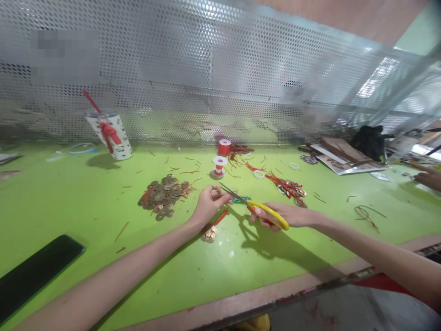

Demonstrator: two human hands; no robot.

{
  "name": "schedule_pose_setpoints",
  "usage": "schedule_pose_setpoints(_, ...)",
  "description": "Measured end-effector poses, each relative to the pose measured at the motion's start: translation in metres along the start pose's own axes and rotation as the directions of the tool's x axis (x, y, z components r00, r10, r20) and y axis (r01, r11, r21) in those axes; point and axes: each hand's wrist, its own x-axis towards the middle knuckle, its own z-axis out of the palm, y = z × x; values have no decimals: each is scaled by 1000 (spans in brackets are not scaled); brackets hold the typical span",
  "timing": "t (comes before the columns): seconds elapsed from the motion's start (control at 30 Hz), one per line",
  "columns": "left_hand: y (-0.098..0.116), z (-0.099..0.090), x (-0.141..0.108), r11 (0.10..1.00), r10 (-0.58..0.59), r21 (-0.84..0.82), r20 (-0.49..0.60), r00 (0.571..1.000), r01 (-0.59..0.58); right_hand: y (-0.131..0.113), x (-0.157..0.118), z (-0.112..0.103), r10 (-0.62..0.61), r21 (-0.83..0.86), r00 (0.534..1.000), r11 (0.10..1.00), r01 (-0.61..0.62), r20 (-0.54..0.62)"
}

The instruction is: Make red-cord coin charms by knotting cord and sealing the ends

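My left hand (211, 202) pinches the upper end of a red braided cord (221, 218). Brass coins (209, 234) at the cord's lower end rest on the green table. In my right hand (272, 215) are yellow-handled scissors (272, 212), their blades pointing left toward my left fingertips. Red cord also shows by my right fingers, beneath the handles. Between the hands, partly behind the blades, lies a small green item (241, 200). A pile of dark coins with red cords (163, 195) sits left of my left hand.
Behind the hands stand a red spool (224, 147) and a white spool (219, 166). Corded coins (291, 189) lie to the right. A patterned cup (112, 135) and a dark flat object (37, 273) are at left. Papers (344, 156) and another person's hand (429, 178) are at right.
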Motion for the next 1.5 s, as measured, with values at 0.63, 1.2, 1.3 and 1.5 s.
schedule_pose_setpoints(0.63, 0, 0, 1, 1000, -12, 12, -15, 1000, 12, 5, 1, -2, 17, 35, 1000, 999, -18, 13)
schedule_pose_setpoints(1.2, -1, 0, 0, 1000, -3, 15, -24, 1000, 3, 1, 2, 1, 39, 36, 999, 999, -38, -30)
schedule_pose_setpoints(1.3, 0, 1, -1, 1000, -4, 21, -23, 1000, 4, 3, 2, 1, 40, 27, 999, 999, -39, -32)
schedule_pose_setpoints(1.5, -1, 0, 0, 1000, 2, 16, -30, 1000, -2, 12, 4, 1, 49, 37, 996, 998, -46, -77)
